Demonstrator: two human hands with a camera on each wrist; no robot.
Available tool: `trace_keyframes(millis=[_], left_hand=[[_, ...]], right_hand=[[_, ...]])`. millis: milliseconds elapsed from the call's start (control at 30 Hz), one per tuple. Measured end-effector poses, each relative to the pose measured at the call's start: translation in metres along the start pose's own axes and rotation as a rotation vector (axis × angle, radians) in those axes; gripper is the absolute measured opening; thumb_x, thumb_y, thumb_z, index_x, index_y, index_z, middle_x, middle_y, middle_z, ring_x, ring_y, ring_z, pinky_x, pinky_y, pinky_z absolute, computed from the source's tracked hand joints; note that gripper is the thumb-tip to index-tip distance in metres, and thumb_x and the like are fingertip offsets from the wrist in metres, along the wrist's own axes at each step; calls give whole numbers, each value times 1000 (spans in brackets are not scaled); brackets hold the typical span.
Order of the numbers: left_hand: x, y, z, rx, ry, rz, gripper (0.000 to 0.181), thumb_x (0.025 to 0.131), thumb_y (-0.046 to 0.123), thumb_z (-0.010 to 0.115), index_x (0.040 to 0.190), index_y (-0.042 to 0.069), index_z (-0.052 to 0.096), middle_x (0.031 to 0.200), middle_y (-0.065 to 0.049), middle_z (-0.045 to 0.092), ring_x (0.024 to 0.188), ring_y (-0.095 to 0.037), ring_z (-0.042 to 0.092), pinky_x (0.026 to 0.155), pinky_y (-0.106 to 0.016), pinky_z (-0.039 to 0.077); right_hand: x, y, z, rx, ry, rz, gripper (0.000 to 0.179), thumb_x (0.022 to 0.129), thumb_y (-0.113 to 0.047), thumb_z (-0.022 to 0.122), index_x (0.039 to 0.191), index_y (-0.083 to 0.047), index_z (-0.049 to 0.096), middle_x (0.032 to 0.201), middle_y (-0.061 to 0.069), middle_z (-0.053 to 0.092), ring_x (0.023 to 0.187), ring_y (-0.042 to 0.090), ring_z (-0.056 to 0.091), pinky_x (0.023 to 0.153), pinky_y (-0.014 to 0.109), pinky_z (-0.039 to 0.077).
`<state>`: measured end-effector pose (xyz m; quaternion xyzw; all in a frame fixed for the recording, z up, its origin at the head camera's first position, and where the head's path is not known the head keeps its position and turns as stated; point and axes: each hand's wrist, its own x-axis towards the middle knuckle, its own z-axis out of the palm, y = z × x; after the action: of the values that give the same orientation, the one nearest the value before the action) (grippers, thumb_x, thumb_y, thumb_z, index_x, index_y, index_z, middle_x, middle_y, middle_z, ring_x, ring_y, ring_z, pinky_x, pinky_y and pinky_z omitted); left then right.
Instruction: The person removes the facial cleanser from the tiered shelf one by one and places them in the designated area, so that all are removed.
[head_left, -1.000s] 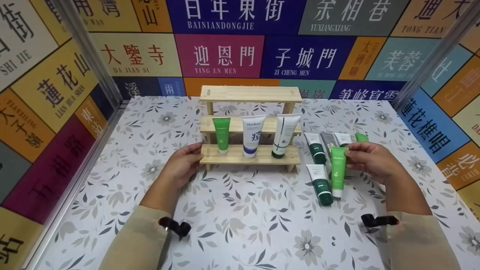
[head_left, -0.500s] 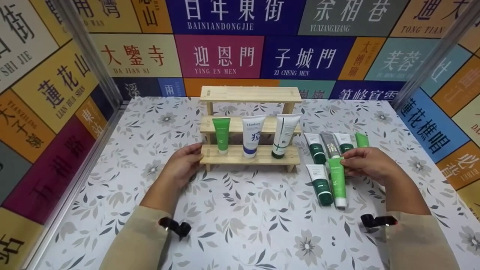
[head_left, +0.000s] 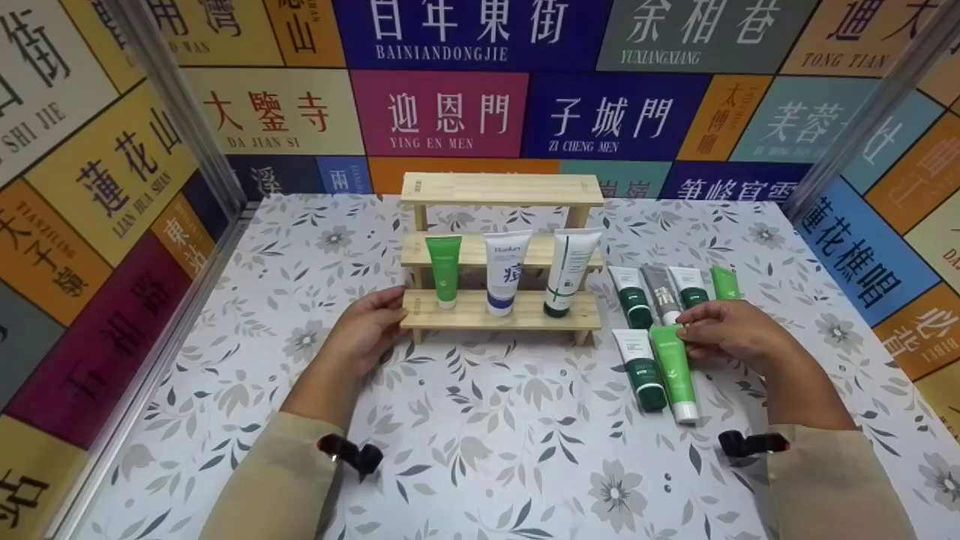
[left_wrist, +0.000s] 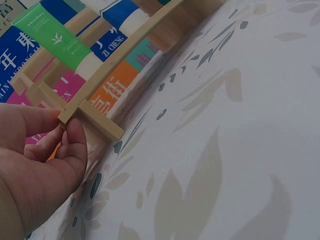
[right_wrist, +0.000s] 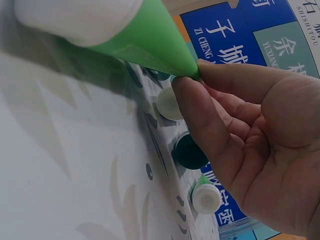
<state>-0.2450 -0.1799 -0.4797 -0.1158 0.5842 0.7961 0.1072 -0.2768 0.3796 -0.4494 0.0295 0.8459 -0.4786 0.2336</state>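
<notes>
My left hand (head_left: 367,334) pinches the left end of the lowest shelf of a three-tier wooden display rack (head_left: 502,189); the left wrist view shows thumb and fingers at the board's end. My right hand (head_left: 731,334) pinches the flat end of a green squeeze tube (head_left: 674,367), whose white cap points toward me, close beside a white and dark-green tube (head_left: 639,367). On the lowest shelf stand a small green tube (head_left: 445,270), a white and blue tube (head_left: 508,271) and a white tube with green lines (head_left: 571,270), all caps down.
Behind the held tube lie a white and green tube (head_left: 631,296), a grey tube (head_left: 661,292), another white and green tube (head_left: 688,283) and a green tube (head_left: 725,282). A floral cloth (head_left: 487,435) covers the table. Walls with printed signs (head_left: 442,112) enclose its back and sides.
My right hand has brought the green tube down toward me, to the right side of the nearest white and green tube, uncovering the grey tube behind. My left hand stays on the rack.
</notes>
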Motion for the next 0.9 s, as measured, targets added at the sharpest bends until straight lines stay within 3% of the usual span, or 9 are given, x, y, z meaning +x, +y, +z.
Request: trace_keyframes(millis=[367,633,900], left_hand=[[1,2,0,11,1,-14,58,104,-5,56,160,2,44,160,-17,51,130,-22,63,99,-25,59],[-1,2,0,16,-5,-19,58,104,-4,55,161,4,43,161,-16,51,139,-26,60,102,-27,59],[2,0,-1,7,-13,5,59,104,-6,54,161,0,42,162,-19,49,132,-23,63,99,-24,59]], right_hand=[[-2,-1,4,-27,20,22,28,95,-22,82,112,-6,66,92,-7,75,81,9,74,77,26,65],[0,1,6,-11,9,59,25,95,-20,82,108,-9,64,90,-6,73,80,9,73,76,26,65],[0,4,3,17,-5,91,25,96,-21,82,112,-11,67,90,-8,72,79,6,72,75,25,65]])
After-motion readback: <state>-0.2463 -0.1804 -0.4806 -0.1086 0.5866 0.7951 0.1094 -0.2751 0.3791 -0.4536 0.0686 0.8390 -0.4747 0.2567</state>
